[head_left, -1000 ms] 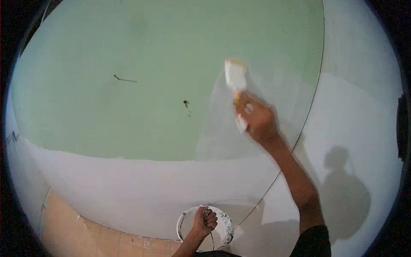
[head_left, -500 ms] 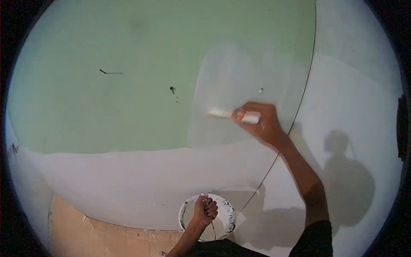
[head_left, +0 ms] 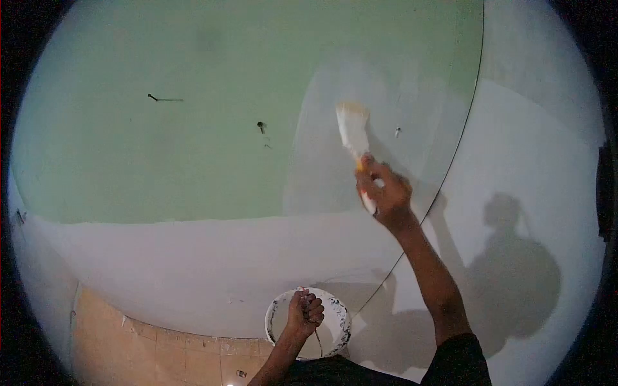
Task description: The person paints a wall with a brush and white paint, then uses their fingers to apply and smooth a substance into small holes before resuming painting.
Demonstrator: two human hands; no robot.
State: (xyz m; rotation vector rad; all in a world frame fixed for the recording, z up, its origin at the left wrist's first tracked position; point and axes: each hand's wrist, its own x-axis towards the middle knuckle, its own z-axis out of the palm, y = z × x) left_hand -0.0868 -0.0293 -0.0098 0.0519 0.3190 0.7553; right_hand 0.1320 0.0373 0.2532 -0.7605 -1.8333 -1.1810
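Observation:
My right hand (head_left: 385,192) grips a paint brush (head_left: 354,132) by its handle, bristles up and pressed against the green wall (head_left: 193,148), inside a patch of fresh white paint (head_left: 335,161). My left hand (head_left: 306,311) is closed around the wire handle of a white paint bucket (head_left: 338,320), held low in front of me. The bucket's rim is smeared with paint.
The wall's lower band (head_left: 193,270) is white, as is the side wall (head_left: 534,167) past the corner on the right, where my shadow falls. Two nails (head_left: 261,125) (head_left: 152,97) and a small peg (head_left: 398,132) stick out of the green wall. Tan floor tiles (head_left: 148,350) lie below.
The brush swung from pointing up, to lying sideways pointing left, and now points up again on the white patch. The bucket hand stayed put.

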